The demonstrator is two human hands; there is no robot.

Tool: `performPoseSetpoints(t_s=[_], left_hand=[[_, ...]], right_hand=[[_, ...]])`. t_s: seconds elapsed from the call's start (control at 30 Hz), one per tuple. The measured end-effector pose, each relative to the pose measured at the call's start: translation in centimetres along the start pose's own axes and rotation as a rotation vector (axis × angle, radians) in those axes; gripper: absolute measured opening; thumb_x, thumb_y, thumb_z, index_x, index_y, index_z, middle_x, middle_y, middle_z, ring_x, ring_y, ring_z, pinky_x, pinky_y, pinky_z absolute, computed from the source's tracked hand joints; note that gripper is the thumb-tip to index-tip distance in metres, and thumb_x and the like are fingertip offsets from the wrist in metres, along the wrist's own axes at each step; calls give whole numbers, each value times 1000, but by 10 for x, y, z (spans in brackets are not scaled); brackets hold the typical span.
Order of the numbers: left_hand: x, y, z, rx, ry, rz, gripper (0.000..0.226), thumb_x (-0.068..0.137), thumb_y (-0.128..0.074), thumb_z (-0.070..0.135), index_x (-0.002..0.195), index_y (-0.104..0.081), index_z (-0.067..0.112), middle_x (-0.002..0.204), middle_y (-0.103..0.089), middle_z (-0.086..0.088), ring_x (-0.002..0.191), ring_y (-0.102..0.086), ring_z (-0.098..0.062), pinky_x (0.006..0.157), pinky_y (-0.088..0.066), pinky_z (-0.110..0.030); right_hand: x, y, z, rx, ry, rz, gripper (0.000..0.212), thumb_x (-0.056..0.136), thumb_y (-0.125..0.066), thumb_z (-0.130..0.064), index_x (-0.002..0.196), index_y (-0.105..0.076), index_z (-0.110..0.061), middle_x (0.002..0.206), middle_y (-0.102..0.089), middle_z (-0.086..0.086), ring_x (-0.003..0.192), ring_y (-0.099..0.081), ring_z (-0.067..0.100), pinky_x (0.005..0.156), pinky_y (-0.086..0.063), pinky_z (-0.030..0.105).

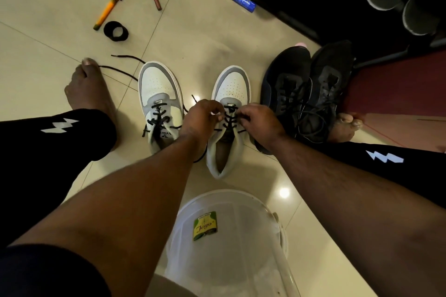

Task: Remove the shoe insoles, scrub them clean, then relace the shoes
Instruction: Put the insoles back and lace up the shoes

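Relacing the right white shoe

Left shoe (160,106) sits laced; left hand (201,116) and right hand (257,119) each pinch the lace (228,116) over the right shoe (229,113). Thin and limp, likely best held near its tips.

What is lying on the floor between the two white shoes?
In the head view, mostly bare tile separates the left white shoe from the right white shoe; only a loose black lace end crosses it, beside the left hand.
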State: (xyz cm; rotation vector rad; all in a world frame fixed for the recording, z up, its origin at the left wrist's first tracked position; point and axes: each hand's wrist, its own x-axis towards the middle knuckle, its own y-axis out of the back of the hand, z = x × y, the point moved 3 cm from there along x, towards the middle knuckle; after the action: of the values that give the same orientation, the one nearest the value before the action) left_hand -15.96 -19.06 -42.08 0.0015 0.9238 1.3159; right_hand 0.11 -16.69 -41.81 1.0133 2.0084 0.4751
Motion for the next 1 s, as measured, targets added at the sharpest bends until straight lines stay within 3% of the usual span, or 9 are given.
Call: performPoseSetpoints(t_s=[0.07,0.13,0.23,0.37,0.47,0.57,0.73,0.83,1.0], left_hand=[[2,2,2,152,-110,-29,24,98,-53,5,113,-67,17,110,-56,4,90,-57,-9,68,-46,-11],[6,2,5,293,-198,-82,28,98,-53,6,120,-67,16,115,-60,-2,98,-59,-21,80,-52,-29],[12,3,10,409,-298,-143,30,96,-56,4,122,-66,15,117,-61,-8,100,-61,-26,83,-54,-40],[17,3,7,409,-229,-173,32,96,-51,-2,122,-63,13,118,-58,-7,101,-59,-25,80,-51,-33],[16,1,2,374,-166,-162,32,96,-50,-2,121,-62,14,118,-57,-6,100,-58,-22,77,-45,-28],[8,2,3,332,-158,-131,25,98,-49,2,118,-61,11,115,-58,-8,98,-58,-24,79,-49,-32],[-8,6,-4,385,-265,-122,27,98,-52,6,124,-59,12,115,-60,-9,93,-57,-20,74,-46,-28],[-9,7,-4,460,-370,-164,31,97,-55,5,125,-63,13,113,-63,-12,95,-62,-26,78,-54,-37],[-4,3,2,624,-451,-247,28,100,-53,18,126,-62,12,117,-62,-9,102,-61,-24,83,-53,-36]], right_hand=[[0,0,-3,-70,34,-1,16,92,-60,-9,105,-70,-9,100,-67,7,90,-61,20,77,-51,31],[1,0,-4,-97,50,2,14,93,-59,-11,102,-69,-8,98,-66,7,87,-61,20,74,-48,29],[5,1,-4,-129,70,-13,11,93,-58,-10,98,-68,-7,94,-65,9,84,-61,22,73,-50,32],[8,6,-5,-129,61,-44,10,92,-59,-12,95,-67,-7,89,-62,6,78,-55,18,68,-41,27],[8,6,-8,-127,48,-55,8,89,-59,-10,90,-66,-7,86,-62,6,78,-58,21,68,-47,32],[3,4,-6,-86,15,-17,6,89,-60,-9,92,-65,-8,87,-61,3,79,-58,19,71,-52,35],[-12,-1,6,-10,45,-59,14,87,-64,-7,99,-70,-10,91,-68,6,82,-63,22,75,-55,37],[-14,-5,5,-15,68,-68,14,86,-67,-8,99,-71,-10,90,-69,8,81,-64,24,74,-54,37],[-9,-4,-2,-58,81,-61,12,90,-64,-15,99,-70,-11,91,-68,6,81,-62,21,72,-48,28]])
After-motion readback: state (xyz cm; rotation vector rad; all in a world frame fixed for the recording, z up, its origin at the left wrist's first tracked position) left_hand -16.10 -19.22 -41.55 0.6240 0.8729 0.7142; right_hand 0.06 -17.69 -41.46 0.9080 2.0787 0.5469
